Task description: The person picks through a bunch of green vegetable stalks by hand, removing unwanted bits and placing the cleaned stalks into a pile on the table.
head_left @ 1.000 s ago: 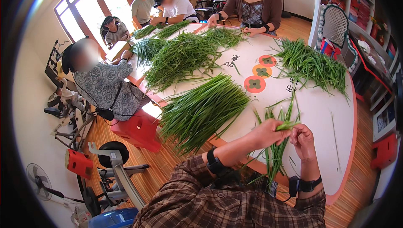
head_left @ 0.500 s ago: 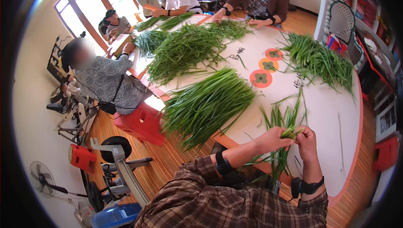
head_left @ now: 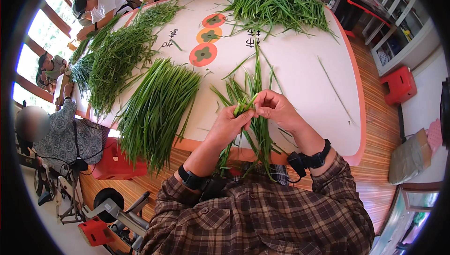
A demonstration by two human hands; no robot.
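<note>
Over the near edge of the table, my left hand (head_left: 230, 122) is closed around a small bunch of green chives (head_left: 242, 106). My right hand (head_left: 280, 110) pinches at the end of that bunch with thumb and fingers close together; what exactly lies between its fingertips is partly hidden. Loose chives (head_left: 256, 77) lie on the tabletop behind and beneath both hands, some hanging over the edge toward my shirt. Just left of my hands rests a large, neatly aligned pile of chives (head_left: 158, 107), its long leaves drooping past the table edge.
The white table (head_left: 304, 91) has a pink-orange rim. More chives (head_left: 281, 8) are heaped at the far right, and a tangled heap (head_left: 119, 53) lies far left. Several people sit around the table. Red stools (head_left: 400, 86) stand on the wooden floor.
The view has swung right and downward, so the table sits further left in it. My left hand still grips the bunch, and the right still works at its end.
</note>
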